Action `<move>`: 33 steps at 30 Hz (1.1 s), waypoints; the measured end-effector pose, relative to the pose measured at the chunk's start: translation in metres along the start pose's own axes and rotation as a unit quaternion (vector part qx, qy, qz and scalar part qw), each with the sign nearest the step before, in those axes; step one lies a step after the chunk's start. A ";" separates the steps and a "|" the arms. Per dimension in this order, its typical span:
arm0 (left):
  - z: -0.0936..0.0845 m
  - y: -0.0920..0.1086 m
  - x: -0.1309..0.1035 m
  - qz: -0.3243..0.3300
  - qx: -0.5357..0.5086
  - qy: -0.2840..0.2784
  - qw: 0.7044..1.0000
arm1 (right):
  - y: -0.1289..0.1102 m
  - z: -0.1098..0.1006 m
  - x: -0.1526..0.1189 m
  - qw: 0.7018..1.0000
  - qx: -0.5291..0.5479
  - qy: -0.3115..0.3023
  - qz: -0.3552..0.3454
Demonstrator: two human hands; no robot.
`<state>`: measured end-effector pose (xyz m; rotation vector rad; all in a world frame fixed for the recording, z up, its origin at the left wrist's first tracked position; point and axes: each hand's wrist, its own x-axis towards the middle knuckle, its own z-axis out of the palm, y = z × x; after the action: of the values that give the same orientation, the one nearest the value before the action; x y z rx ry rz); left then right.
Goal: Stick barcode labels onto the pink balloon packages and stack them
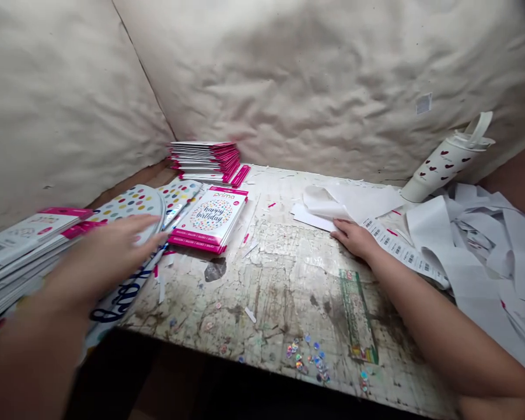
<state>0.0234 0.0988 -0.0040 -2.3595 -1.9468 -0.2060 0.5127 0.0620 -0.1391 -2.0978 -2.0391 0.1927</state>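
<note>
- Balloon [131, 204], flat with coloured dots, lies at the left edge of the table [284, 280], beside a pink-edged "happy birthday" packet [210, 219].
- Left hand [102, 256] is blurred, fingers spread wide, over the balloon; whether it touches is unclear.
- Right hand [354, 238] lies flat and open, fingertips on a white sheet [332, 204] near the far right.
- Barcode strip [402, 251] runs just beside that hand.
- Packet stack [205, 160] sits at the far edge.
- White cup [441, 169] with hearts leans in the far right corner.
</note>
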 end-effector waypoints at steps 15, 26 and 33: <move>0.070 0.063 0.077 -0.024 -0.012 -0.207 0.978 | 0.006 -0.005 -0.005 0.995 -0.022 0.068 -0.064; 0.082 0.056 0.072 -0.009 -0.030 -0.157 0.987 | -0.080 -0.010 -0.068 0.934 -0.091 0.169 -0.302; 0.073 0.088 0.030 0.145 -0.108 0.023 0.983 | -0.127 0.010 -0.112 0.907 -0.049 0.149 -0.390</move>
<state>0.1193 0.1213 -0.0697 -2.7106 -1.6056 -0.4658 0.3835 -0.0461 -0.1244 -1.0998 -2.5107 -0.3413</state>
